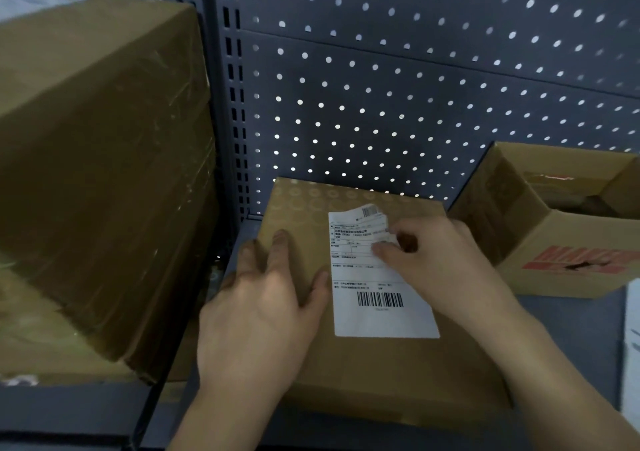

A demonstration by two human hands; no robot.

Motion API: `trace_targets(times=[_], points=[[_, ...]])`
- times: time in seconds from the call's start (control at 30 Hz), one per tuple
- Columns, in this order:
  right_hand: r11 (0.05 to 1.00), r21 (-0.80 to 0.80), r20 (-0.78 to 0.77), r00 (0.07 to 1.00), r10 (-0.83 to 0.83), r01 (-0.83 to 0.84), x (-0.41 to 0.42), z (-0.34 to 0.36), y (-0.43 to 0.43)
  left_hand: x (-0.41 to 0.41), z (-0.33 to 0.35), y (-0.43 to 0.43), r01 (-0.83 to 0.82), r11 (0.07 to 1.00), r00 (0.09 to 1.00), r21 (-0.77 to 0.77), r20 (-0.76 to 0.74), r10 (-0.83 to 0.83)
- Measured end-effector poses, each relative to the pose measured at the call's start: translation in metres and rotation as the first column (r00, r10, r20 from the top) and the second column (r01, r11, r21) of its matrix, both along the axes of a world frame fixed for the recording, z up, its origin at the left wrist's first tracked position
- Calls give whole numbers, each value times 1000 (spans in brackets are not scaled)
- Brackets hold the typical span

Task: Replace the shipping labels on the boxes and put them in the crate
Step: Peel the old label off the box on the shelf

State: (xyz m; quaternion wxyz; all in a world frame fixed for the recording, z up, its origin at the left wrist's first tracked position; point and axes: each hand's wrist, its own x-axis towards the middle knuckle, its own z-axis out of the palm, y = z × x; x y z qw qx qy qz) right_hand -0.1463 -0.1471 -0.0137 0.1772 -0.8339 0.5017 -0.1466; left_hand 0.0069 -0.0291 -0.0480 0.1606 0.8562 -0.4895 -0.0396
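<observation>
On the shelf [571, 332], near the middle, a cardboard box [363, 371] carries a shipping label [381, 319]; the right hand [440, 263] has its grip pinching the label's lifted far-right corner, the left hand [263, 312] spread flat just left.

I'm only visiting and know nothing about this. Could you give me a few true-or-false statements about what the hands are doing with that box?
1. The left hand lies flat on the box. True.
2. The right hand pinches the label at its lifted top right corner. True.
3. The label is already completely off the box. False: most of it lies stuck flat on the box.
4. The open box stands on top of the labelled box. False: it stands beside it, to the right.
5. A pegboard rises behind the box. True.
</observation>
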Motion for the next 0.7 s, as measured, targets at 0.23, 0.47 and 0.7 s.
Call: trace_targets(times=[0.23, 0.47, 0.7], points=[[994, 112, 286, 958, -18, -15, 0, -6, 2, 0, -1, 0, -14, 1000, 1000, 4, 6, 14], [992, 121, 413, 910, -9, -45, 1, -9, 2, -1, -1, 0, -20, 1000, 1000, 11, 21, 20], [991, 118, 480, 877, 0, -65, 2, -8, 5, -1, 0, 0, -32, 999, 999, 6, 12, 32]])
